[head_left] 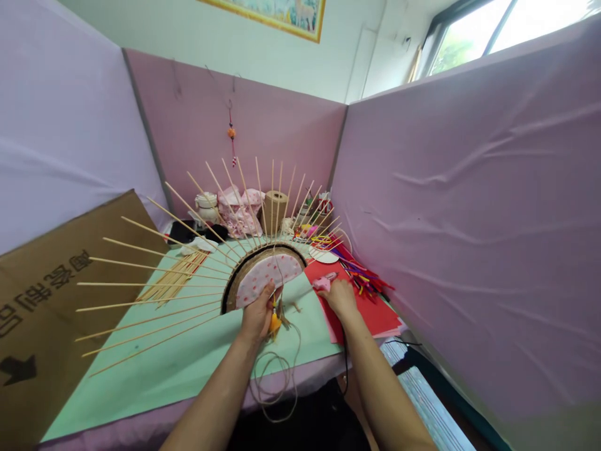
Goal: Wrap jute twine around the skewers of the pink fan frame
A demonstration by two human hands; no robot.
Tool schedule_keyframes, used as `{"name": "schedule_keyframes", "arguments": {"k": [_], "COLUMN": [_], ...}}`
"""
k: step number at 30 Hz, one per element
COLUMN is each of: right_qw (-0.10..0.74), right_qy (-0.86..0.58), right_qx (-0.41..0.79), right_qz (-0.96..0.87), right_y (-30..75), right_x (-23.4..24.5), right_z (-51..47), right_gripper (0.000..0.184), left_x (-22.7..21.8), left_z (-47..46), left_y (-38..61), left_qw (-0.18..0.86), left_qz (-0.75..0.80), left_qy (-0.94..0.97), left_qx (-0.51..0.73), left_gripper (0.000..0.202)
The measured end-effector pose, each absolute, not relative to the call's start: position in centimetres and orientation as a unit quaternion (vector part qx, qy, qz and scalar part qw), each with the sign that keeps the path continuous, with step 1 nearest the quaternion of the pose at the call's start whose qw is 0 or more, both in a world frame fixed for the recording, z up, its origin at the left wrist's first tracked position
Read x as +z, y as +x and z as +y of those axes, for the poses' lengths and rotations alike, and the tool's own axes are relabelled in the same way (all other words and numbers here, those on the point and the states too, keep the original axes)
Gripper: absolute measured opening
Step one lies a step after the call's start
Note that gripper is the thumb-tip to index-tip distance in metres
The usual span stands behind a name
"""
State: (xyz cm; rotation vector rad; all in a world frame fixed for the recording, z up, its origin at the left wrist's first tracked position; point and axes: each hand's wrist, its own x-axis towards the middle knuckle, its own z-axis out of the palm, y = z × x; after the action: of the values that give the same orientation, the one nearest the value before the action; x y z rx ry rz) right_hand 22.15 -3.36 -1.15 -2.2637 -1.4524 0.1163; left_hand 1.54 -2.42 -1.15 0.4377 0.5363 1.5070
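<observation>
My left hand (pixel 258 313) is closed on the lower edge of a half-round fan-shaped craft piece (pixel 267 275). The piece has white cloth with pink spots in its middle, a brown and black rim, and long thin wooden sticks (pixel 154 283) spreading outward like rays. A yellow tassel (pixel 275 323) hangs beside my left fingers, and loose twine (pixel 275 357) trails over the table edge. My right hand (pixel 342 297) is wrapped round a pink glue gun (pixel 323 282) above red sheets (pixel 375 307). A dark cord hangs below that hand.
Loose wooden sticks (pixel 173 275) lie on the green table cover (pixel 154 376). At the back stand a twine spool (pixel 275 210), pink spotted cloth (pixel 240 213) and a white jar (pixel 206 207). Coloured pipe cleaners (pixel 359 269) lie right; cardboard (pixel 79 300) leans left. Pink partitions surround the table.
</observation>
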Motion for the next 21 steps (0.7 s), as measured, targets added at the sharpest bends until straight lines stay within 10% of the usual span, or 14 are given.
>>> {"name": "schedule_keyframes", "arguments": {"k": [9, 15, 21], "right_qw": [0.428, 0.741, 0.695], "right_qy": [-0.772, -0.496, -0.466], "right_qx": [0.075, 0.319, 0.330], "right_qz": [-0.464, -0.321, -0.438], "right_y": [22.7, 18.7, 15.5], "right_x": [0.6, 3.7, 5.8], "right_z": [-5.1, -8.8, -11.8], "right_gripper": [0.052, 0.048, 0.048], "left_x": [-1.4, -1.2, -0.9], "left_z": [-2.2, -2.4, -3.0], "left_y": [1.6, 1.6, 1.6], "left_qw": [0.683, 0.683, 0.693], "left_qz": [0.213, 0.221, 0.227], "left_qy": [0.188, 0.198, 0.219], "left_qx": [0.673, 0.667, 0.648], "left_gripper": [0.031, 0.032, 0.035]}}
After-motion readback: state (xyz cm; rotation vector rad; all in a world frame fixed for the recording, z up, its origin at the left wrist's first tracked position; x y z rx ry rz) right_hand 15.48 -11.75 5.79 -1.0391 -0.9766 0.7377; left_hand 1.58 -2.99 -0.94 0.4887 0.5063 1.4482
